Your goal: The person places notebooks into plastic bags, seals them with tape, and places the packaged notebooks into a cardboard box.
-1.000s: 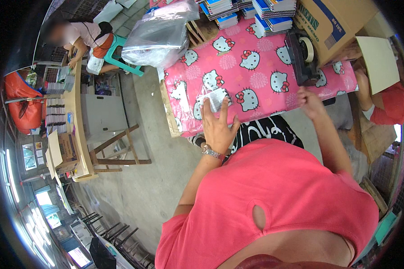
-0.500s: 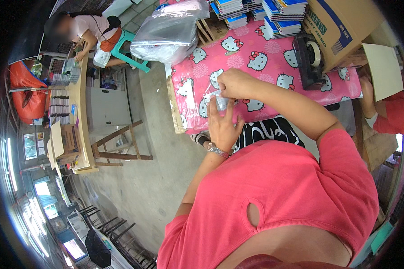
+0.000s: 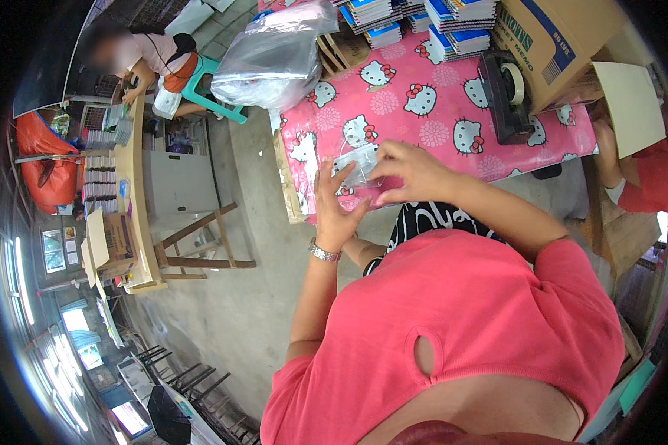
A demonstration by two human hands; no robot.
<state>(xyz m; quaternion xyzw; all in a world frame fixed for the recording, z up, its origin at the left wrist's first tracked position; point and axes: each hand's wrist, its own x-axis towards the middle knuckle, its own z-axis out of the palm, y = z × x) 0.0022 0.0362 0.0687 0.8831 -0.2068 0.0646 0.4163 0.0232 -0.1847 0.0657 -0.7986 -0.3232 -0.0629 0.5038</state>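
Note:
A clear plastic packet (image 3: 362, 165) with something pale inside lies near the front edge of a table with a pink cartoon-cat cover (image 3: 434, 133). My left hand (image 3: 338, 211), with a metal watch on its wrist, is at the packet's left side, its fingers spread and its thumb out. On the opposite side, my right hand (image 3: 416, 174) arches over with bent fingertips at the packet's right edge. Its thumb stands apart from those fingers, and pink cover shows in the gap. I cannot make out what the packet holds.
A black tape dispenser (image 3: 506, 100) and an open cardboard box (image 3: 553, 55) stand to the right. Spiral notebook stacks (image 3: 460, 30) and a pile of clear plastic bags (image 3: 274, 63) are at the back. One person sits on a green stool (image 3: 204, 89); another's red sleeve (image 3: 649, 182) shows at right.
My right hand has gone from a closed fist over the packet to bent, parted fingers at its right side. My left hand has shifted left, and more of the packet shows.

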